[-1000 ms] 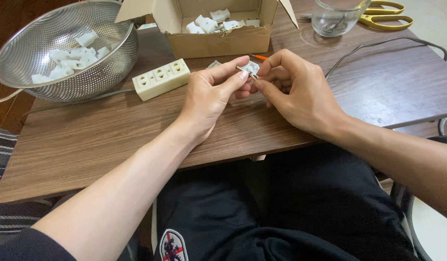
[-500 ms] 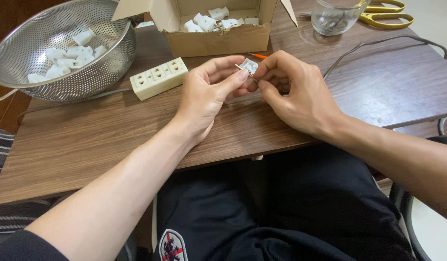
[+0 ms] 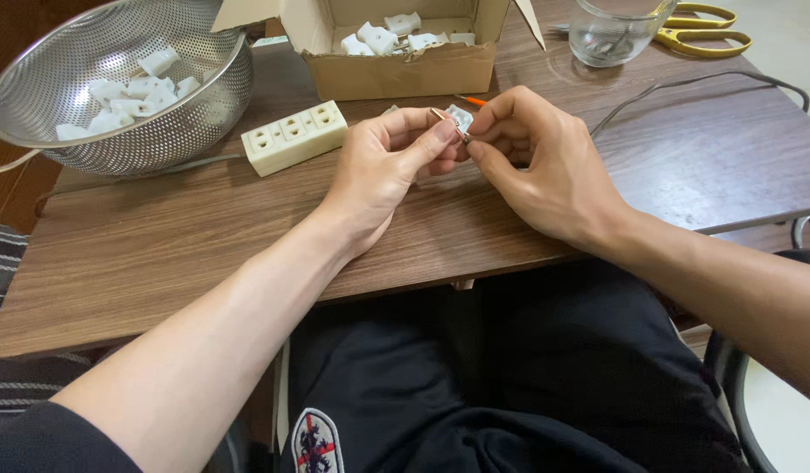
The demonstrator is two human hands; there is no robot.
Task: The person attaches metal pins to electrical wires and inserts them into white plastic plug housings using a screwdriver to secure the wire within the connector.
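Both of my hands meet over the middle of the wooden table (image 3: 159,245). Between their fingertips is a small white plastic plug part (image 3: 459,117) with a thin metal prong showing beside it. My left hand (image 3: 383,171) pinches it from the left with thumb and forefinger. My right hand (image 3: 545,166) grips it from the right, fingers curled around it. Most of the part is hidden by my fingers. An orange-tipped tool (image 3: 471,101) lies on the table just behind my hands.
A metal colander (image 3: 212,96) with several white plug parts sits far left. A cream power strip (image 3: 293,137) lies beside it. An open cardboard box (image 3: 405,70) holds more white parts. A glass (image 3: 611,35), yellow scissors (image 3: 707,26) and a grey cable (image 3: 685,83) lie at right.
My fingers have shifted their pinch on the small white part; a thin metal prong now shows at its left side. Both hands stay in about the same place.
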